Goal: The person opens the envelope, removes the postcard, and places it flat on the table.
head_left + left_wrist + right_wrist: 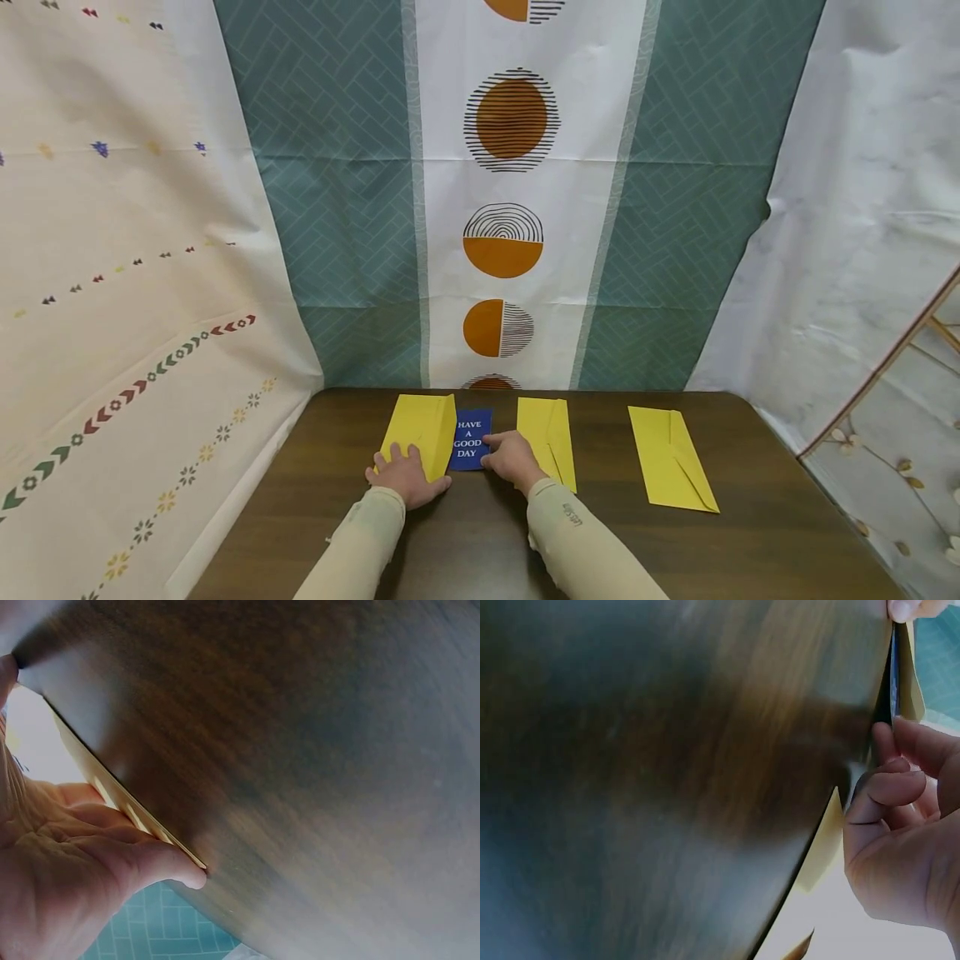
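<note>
A blue card (470, 440) with the white words "HAVE A GOOD DAY" lies between two yellow envelopes in the head view. My left hand (408, 477) rests with spread fingers on the left envelope (417, 417), whose right-hand flap stands partly raised beside the card. My right hand (513, 460) pinches the card's right edge between thumb and index finger, the other fingers curled in. In the right wrist view the card (894, 675) shows edge-on at those fingertips. The left wrist view shows the left palm (67, 877) low over the envelope, the card out of sight there.
Just right of the card lies a second yellow envelope (536, 417), partly behind my right hand. A third envelope (663, 467) lies farther right on the dark wooden table (600, 533). Patterned cloth (352, 250) hangs along the table's back edge.
</note>
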`<state>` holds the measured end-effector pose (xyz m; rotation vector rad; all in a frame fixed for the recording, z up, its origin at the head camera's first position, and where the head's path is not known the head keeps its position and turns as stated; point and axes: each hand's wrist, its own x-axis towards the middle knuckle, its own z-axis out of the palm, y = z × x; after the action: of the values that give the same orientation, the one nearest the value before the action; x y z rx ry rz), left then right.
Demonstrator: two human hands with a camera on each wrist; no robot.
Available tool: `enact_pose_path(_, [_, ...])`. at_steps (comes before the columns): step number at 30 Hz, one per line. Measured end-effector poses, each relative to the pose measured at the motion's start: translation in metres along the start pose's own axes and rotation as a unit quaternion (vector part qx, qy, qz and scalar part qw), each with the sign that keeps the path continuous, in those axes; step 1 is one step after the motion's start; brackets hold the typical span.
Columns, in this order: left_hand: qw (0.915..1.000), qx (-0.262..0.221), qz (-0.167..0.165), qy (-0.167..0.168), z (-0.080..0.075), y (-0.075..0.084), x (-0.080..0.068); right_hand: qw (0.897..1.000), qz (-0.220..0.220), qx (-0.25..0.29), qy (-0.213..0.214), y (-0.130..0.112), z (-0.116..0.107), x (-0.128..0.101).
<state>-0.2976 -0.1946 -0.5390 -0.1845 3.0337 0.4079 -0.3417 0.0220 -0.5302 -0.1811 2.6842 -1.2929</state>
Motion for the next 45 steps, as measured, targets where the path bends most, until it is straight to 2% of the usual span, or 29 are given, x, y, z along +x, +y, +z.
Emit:
enact_pose_path(6, [1.0, -0.002, 0.006, 0.002, 0.002, 0.005, 0.0, 1.0, 0.005, -0.007, 0.009, 0.002, -0.004, -0.006])
enact_pose_path(19, [0.9999, 0.005, 0.008, -0.005, 0.002, 0.011, 0.0, 1.0, 0.017, 0.022, 0.012, 0.004, -0.015, -0.012])
enact_pose_path(22, [0.9997, 0.02, 0.009, 0.003, -0.002, 0.009, 0.0, 1.0, 0.004, 0.02, 0.014, 0.003, -0.021, -0.013])
enact_pose_path(25, [0.9975, 0.06, 0.025, 0.03, -0.007, 0.002, 0.005, 0.999, -0.022, -0.002, 0.025, 0.005, -0.034, -0.014])
enact_pose_path(28, [0.9887, 0.096, 0.057, 0.099, -0.015, -0.005, 0.01, 0.995, -0.051, -0.064, 0.054, 0.016, -0.05, -0.016])
enact_pose_path(31, [0.9723, 0.118, 0.097, 0.177, -0.026, -0.01, 0.011, 0.985, -0.071, -0.127, 0.09, 0.035, -0.069, -0.02])
enact_pose_path(33, [0.9615, 0.13, 0.128, 0.205, -0.03, -0.01, 0.009, 0.98, -0.07, -0.153, 0.108, 0.05, -0.084, -0.025])
enact_pose_path(36, [0.9512, 0.136, 0.177, 0.213, -0.031, -0.002, 0.005, 0.973, -0.057, -0.179, 0.133, 0.073, -0.108, -0.034])
enact_pose_path(40, [0.9374, 0.126, 0.245, 0.213, -0.017, 0.022, -0.002, 0.969, -0.027, -0.19, 0.155, 0.099, -0.132, -0.043])
enact_pose_path(43, [0.927, 0.13, 0.286, 0.205, -0.002, 0.041, -0.007, 0.97, -0.011, -0.188, 0.157, 0.108, -0.14, -0.046])
enact_pose_path(45, [0.9236, 0.139, 0.301, 0.192, 0.007, 0.054, -0.01, 0.968, -0.007, -0.197, 0.154, 0.108, -0.14, -0.046])
